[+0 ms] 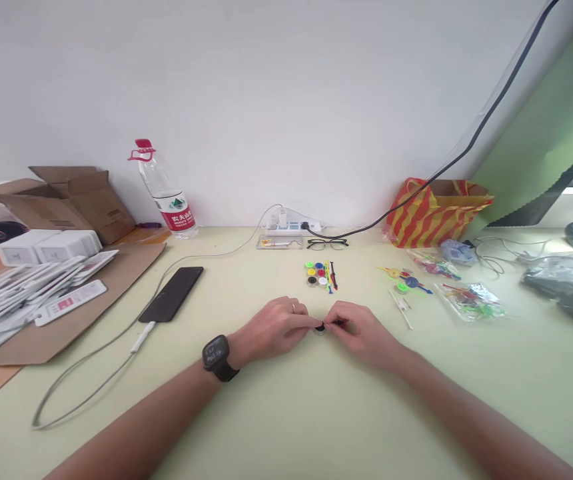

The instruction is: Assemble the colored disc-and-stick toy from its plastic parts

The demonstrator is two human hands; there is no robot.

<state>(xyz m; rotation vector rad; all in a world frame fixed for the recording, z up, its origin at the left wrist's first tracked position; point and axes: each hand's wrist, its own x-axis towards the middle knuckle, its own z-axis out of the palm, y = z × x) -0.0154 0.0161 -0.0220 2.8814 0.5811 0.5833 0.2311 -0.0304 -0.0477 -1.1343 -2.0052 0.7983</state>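
Note:
In front of me on the table, my left hand (284, 325) has curled fingers, with the index fingertip pressed on a small black disc with a clear rim (319, 327). My right hand (359, 331) meets it from the other side, thumb and index finger pinched at the disc's edge. A dark bit shows between the right fingers, mostly hidden, and I cannot make out its shape. Beyond the hands lie several coloured discs (311, 273) in rows, beside thin coloured arrow-tipped sticks (331, 277).
To the right lie loose plastic parts (410, 283), a white stick (401, 309), filled plastic bags (471, 301) and a striped bag (431, 215). A phone (171, 295) on a cable, a bottle (174, 200) and cardboard (66, 327) are left. Glasses (327, 245) and a power strip (291, 228) sit behind.

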